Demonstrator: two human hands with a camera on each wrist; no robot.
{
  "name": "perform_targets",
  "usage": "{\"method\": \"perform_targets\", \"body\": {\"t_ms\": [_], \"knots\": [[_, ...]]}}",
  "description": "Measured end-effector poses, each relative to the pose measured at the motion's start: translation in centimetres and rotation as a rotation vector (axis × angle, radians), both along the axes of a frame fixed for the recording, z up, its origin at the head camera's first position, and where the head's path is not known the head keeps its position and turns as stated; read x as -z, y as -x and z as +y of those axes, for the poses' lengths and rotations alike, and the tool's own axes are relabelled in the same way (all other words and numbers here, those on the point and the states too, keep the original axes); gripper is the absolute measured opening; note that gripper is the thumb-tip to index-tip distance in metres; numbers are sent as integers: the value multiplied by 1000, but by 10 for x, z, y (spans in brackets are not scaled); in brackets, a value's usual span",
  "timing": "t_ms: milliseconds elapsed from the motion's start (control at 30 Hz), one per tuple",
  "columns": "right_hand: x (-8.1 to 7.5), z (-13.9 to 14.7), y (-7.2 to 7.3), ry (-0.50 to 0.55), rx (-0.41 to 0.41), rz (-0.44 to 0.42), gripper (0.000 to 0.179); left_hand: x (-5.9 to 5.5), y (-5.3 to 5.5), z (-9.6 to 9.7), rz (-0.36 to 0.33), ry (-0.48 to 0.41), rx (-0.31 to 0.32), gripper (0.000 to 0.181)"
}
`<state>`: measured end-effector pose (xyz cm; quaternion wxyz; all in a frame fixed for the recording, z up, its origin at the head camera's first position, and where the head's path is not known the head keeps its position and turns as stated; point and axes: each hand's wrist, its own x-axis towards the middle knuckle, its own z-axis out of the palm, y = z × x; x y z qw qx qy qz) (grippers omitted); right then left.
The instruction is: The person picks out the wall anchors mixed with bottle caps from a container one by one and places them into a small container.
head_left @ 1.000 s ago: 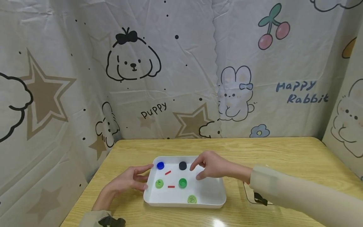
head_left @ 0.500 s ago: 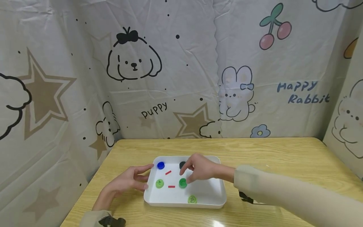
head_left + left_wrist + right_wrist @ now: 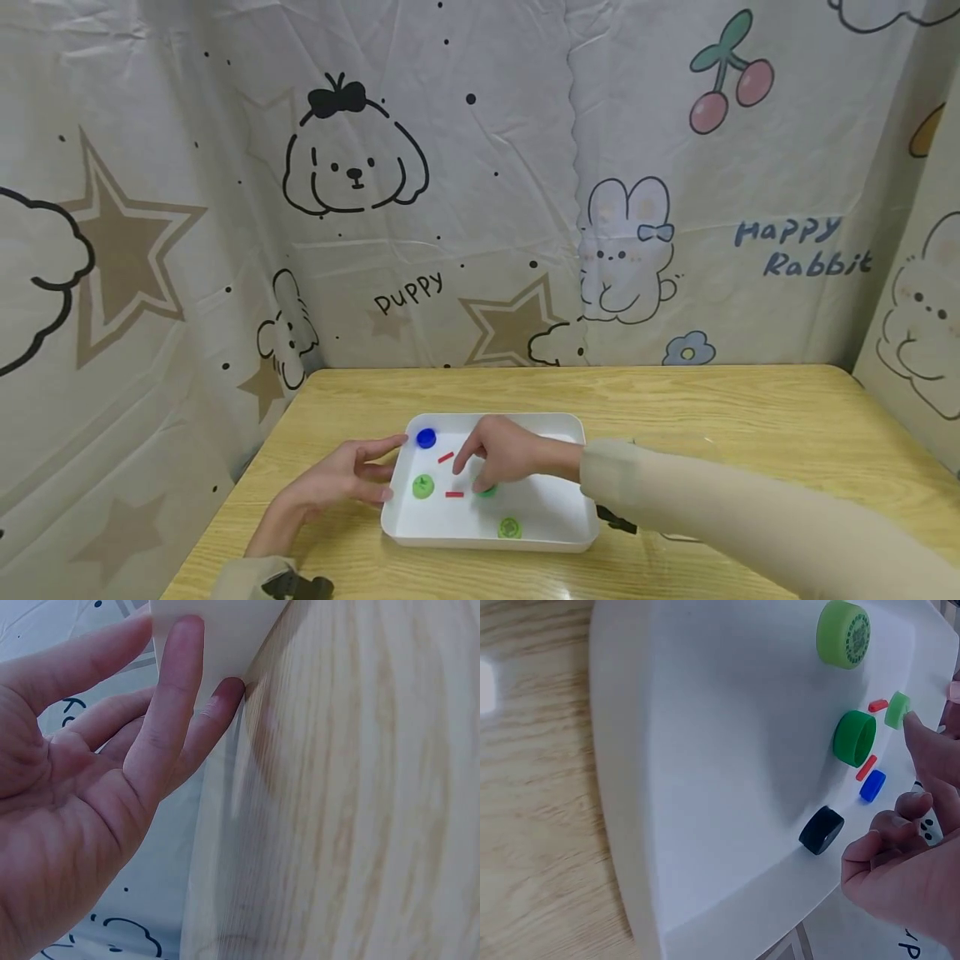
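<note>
A white tray (image 3: 450,533) lies on the table with bottle caps and small red strips in it. My left hand (image 3: 337,475) touches the tray's left wall with extended fingers, pressed to its outer side in the left wrist view. My right hand (image 3: 504,452) is above the tray, thumb and index finger apart, nothing held. Below it a green cap (image 3: 489,493) is partly covered; a black cap (image 3: 822,830) shows only in the right wrist view. Left of that hand are a red strip (image 3: 454,495), another red strip (image 3: 446,457), a blue cap (image 3: 426,438) and a light green cap (image 3: 423,487).
Another light green cap (image 3: 509,528) sits by the tray's front wall. A transparent object with a thin edge (image 3: 678,538) lies right of the tray, mostly behind the right sleeve (image 3: 675,475). Printed cloth (image 3: 450,208) hangs behind the wooden table (image 3: 360,392).
My right hand has moved left across the tray, past the black cap and over the green cap, covering them in the head view. The left hand and the caps stay in place.
</note>
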<state>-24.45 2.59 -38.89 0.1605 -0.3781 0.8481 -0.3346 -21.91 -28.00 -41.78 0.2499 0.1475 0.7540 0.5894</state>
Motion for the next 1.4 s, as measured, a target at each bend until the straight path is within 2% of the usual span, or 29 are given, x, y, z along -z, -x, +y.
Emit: {"method": "perform_targets", "body": {"t_ms": [433, 800, 1400], "knots": [[10, -17, 5, -64, -4, 3, 20, -1, 0, 0, -15, 3, -4, 89], [21, -25, 5, -93, 8, 46, 21, 2, 1, -1, -9, 0, 2, 89], [30, -32, 2, -143, 80, 66, 21, 6, 0, -1, 8, 2, 3, 89]]}}
